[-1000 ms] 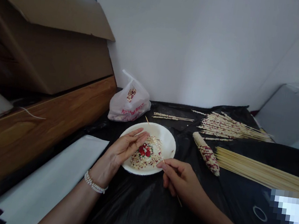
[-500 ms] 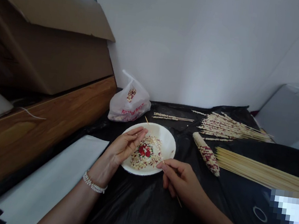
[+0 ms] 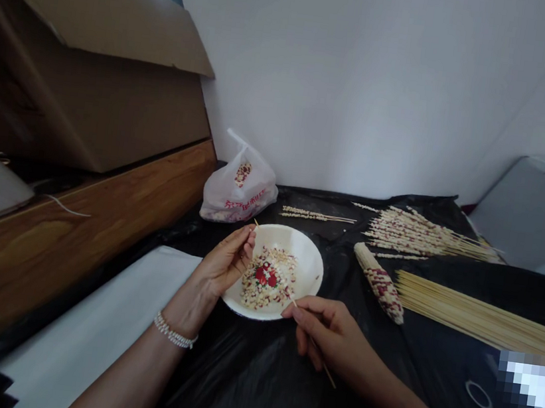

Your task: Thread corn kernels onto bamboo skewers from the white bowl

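A white plate (image 3: 309,262) on the black sheet holds a heap of cream and red kernels (image 3: 267,278). My right hand (image 3: 324,328) pinches a thin bamboo skewer (image 3: 290,297) that runs up and left across the plate. My left hand (image 3: 227,262), a pearl bracelet on its wrist, hovers at the plate's left rim with the fingertips pinched near the skewer's far tip; what they grip is too small to make out.
A corn cob (image 3: 379,285) lies right of the plate beside a bundle of bare skewers (image 3: 478,318). Loaded skewers (image 3: 419,233) lie behind. A plastic bag (image 3: 239,189) sits at the back, cardboard boxes (image 3: 89,73) on the left, white paper (image 3: 102,315) near me.
My left hand has lifted from lying over the kernels and closed its fingertips near the skewer's far tip. The skewer's tip has swung left. My right hand barely moved.
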{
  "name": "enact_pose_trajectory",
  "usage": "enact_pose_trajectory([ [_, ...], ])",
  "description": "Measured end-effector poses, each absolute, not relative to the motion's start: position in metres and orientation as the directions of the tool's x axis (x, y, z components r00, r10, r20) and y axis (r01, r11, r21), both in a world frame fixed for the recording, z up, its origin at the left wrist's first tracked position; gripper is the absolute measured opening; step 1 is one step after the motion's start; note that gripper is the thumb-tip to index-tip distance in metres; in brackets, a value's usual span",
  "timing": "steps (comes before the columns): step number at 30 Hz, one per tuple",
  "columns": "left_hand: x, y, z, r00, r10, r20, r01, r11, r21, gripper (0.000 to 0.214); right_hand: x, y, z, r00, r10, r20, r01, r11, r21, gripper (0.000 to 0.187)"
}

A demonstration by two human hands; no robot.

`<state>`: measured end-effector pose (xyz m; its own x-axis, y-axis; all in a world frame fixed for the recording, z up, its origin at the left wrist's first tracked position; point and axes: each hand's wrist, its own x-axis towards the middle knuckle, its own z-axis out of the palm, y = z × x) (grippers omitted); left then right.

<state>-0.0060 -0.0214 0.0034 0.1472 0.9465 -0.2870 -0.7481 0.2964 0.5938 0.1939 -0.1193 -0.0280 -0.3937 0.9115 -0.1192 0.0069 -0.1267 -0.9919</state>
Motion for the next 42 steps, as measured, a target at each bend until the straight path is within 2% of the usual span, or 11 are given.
enact_pose_trajectory([
  [17,-0.0065,-0.0225,0.0091,0.023,0.954,-0.3,-0.76,0.212,0.615,0.022,0.1903,-0.1211,-0.0314,-0.432,0.892,-0.135,0.021,-0.14,-0.99,0.027],
  [42,-0.0047,-0.0232,0.013,0.057,0.928,-0.368,-0.819,0.254,0.514,0.015,0.1897,-0.1224,-0.0312,-0.437,0.887,-0.152,0.039,-0.15,-0.988,0.029],
])
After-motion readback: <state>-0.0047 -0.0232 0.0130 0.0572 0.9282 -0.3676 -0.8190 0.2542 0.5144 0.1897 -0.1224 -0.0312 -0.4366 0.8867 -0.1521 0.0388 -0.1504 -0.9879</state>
